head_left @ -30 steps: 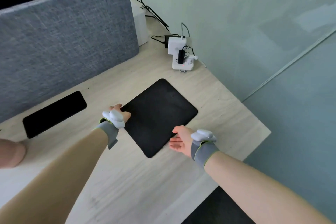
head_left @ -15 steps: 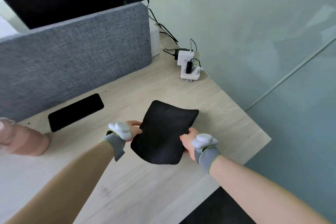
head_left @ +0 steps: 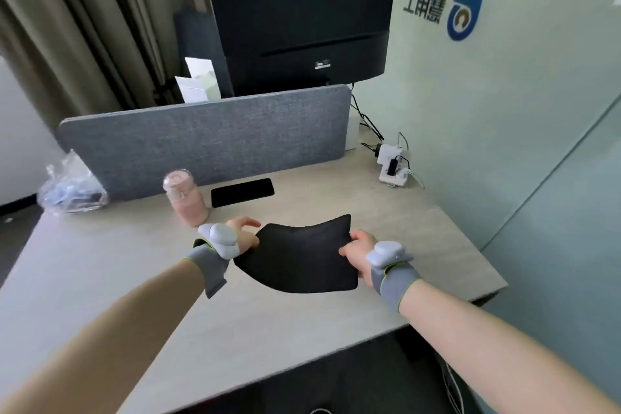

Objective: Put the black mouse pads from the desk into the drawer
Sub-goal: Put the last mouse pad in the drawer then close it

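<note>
Fingers of the left hand [head_left: 242, 236] pinch one edge of a black mouse pad [head_left: 299, 259] while the right hand [head_left: 359, 249] clamps the opposite edge, the pad sagging between them above the desk [head_left: 100, 265]; a second pad [head_left: 242, 192] lies beyond.

A second ago the black mouse pad [head_left: 299, 259] lay flat on the worktop [head_left: 100, 265], with the left hand [head_left: 240, 236] at its edge and the right hand [head_left: 358, 254] open beside it. Both hands have since closed on its opposite sides and raised it, sagging, off the surface.
</note>
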The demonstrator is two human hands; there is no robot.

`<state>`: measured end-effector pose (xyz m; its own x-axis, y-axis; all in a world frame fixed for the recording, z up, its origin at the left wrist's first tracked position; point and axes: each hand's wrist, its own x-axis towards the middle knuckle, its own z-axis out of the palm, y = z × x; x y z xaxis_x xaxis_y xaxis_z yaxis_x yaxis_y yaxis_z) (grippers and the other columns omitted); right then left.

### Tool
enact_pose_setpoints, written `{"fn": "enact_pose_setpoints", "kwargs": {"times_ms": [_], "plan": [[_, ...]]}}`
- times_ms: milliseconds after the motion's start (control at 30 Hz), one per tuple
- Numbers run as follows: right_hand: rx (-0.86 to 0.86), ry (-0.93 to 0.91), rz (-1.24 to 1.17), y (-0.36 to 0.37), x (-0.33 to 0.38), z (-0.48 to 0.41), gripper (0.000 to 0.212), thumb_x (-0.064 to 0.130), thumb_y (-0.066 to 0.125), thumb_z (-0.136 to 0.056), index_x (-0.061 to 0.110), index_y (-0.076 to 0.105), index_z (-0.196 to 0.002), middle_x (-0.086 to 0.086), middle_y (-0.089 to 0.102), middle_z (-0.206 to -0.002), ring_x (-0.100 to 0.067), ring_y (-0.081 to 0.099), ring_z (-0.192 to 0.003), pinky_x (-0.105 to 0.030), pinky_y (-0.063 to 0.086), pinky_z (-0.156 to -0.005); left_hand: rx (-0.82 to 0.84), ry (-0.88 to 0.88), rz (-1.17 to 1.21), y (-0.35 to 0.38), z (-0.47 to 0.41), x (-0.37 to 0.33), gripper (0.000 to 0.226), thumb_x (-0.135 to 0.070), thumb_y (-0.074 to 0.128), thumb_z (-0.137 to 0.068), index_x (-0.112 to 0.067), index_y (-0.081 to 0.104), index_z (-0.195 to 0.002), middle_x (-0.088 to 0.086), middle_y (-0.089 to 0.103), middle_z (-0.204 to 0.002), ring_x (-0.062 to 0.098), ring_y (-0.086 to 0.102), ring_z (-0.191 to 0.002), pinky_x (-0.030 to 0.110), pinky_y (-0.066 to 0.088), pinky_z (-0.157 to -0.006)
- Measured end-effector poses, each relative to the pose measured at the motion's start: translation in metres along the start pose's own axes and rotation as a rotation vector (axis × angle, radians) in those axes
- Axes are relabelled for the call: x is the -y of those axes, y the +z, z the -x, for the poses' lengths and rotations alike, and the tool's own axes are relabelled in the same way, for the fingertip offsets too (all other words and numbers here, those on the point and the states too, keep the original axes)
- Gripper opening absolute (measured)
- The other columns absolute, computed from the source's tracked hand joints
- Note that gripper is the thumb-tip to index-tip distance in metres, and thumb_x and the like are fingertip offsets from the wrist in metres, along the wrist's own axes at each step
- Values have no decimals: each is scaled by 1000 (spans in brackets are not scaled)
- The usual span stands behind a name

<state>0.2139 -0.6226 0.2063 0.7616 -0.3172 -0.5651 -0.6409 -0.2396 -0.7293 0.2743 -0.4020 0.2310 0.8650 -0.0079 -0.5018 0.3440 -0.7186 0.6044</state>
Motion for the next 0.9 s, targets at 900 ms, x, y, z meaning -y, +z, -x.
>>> {"fn": "enact_pose_setpoints", "kwargs": {"times_ms": [900], "plan": [[286,-238,240,334,7,287,35,2,41,-85,11,54,-116,-10,55,-101,-25,54,-90,-26,48,-68,-250,-263,192,-199,293,344,37,0,47,-85,-8,71,-113,9,65,-111,24,61,-110,22,43,-99]]}}
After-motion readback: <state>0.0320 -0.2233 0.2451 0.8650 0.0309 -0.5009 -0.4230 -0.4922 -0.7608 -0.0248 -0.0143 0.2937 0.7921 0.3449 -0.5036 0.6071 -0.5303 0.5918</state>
